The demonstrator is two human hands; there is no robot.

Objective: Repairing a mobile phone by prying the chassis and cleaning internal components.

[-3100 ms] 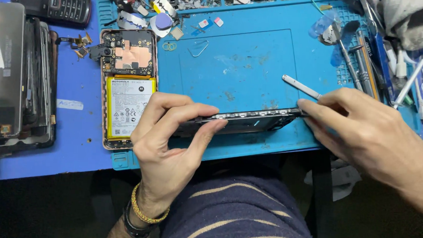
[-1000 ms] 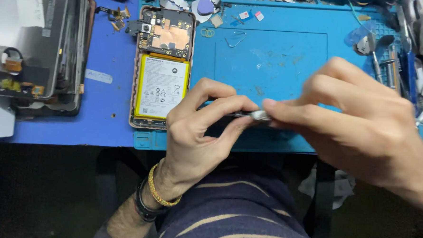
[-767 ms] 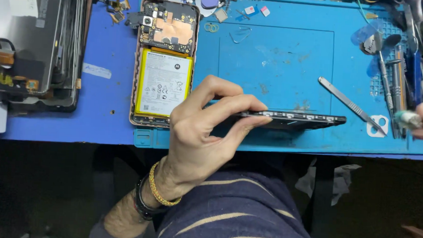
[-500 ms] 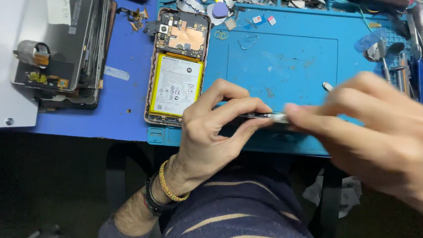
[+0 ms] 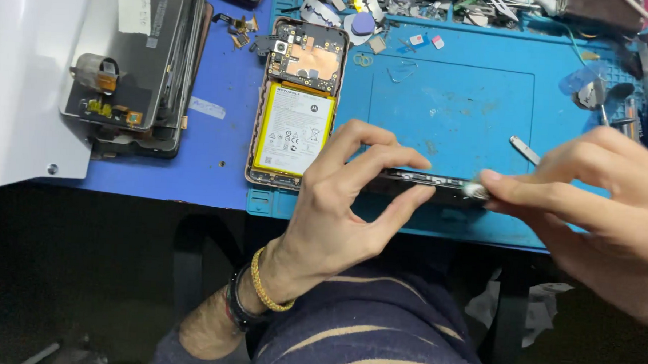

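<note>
Person seated at a blue work mat (image 5: 451,107). Thin dark phone panel (image 5: 429,185) held on edge at the near side of the mat, long axis running left to right, just above the near border.

Left hand (image 5: 337,204) grips the panel's left portion: fingers curled over the far edge, thumb pressed up from the near side. Hand partly closed, a firm pinch, not a fist. Beaded bracelet and dark band on that wrist.

Right hand (image 5: 600,194) comes in from the right, so the panel lies to its left, end-on to the fingertips. Fingers bunched close together around a small white wad (image 5: 474,190), which touches the panel's right end. Whether it is cotton or cloth I cannot tell. The right hand is the one at the free end; the left only steadies.

Just beyond the right hand's fingers, a flat metal pry tool (image 5: 523,149) lies on the mat. Farther left, an opened phone body (image 5: 298,104) with yellow-white battery lies face up. Stack of screen parts (image 5: 136,64) at far left.
</note>
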